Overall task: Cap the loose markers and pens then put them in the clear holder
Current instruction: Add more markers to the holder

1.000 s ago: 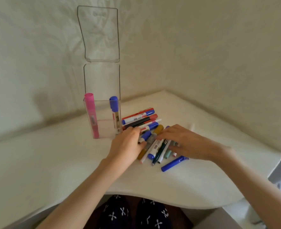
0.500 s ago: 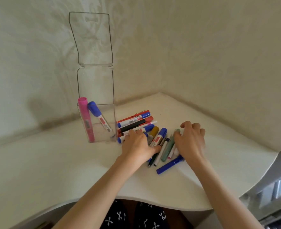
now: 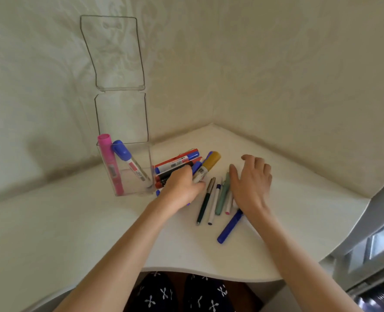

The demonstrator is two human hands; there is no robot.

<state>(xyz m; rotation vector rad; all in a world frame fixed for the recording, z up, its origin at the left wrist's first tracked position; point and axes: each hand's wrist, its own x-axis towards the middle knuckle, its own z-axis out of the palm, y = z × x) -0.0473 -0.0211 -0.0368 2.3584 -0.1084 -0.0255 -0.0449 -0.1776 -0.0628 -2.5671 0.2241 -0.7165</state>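
Observation:
The clear holder (image 3: 141, 154) stands at the back left of the white table, a pink marker (image 3: 111, 167) and a blue-capped marker (image 3: 130, 164) leaning inside it. My left hand (image 3: 182, 188) lies on the pile of red and blue markers (image 3: 177, 162), and its fingers curl round the lower end of a gold-capped marker (image 3: 210, 164). Right of it lie a dark pen with a silver cap (image 3: 205, 201), a white pen (image 3: 214, 203), a sage green pen (image 3: 222, 197) and a blue pen (image 3: 230, 226). My right hand (image 3: 252, 185) is flat with spread fingers beside the green pen.
The table (image 3: 74, 221) sits in a corner, with patterned walls behind and to the right. Its curved front edge runs above my knees in dark patterned trousers (image 3: 175, 293). Grey furniture (image 3: 371, 244) stands past the table's right edge.
My left hand has closed on the gold-capped marker and tilted it up. My right hand has opened out and shifted right, uncovering the thin pens.

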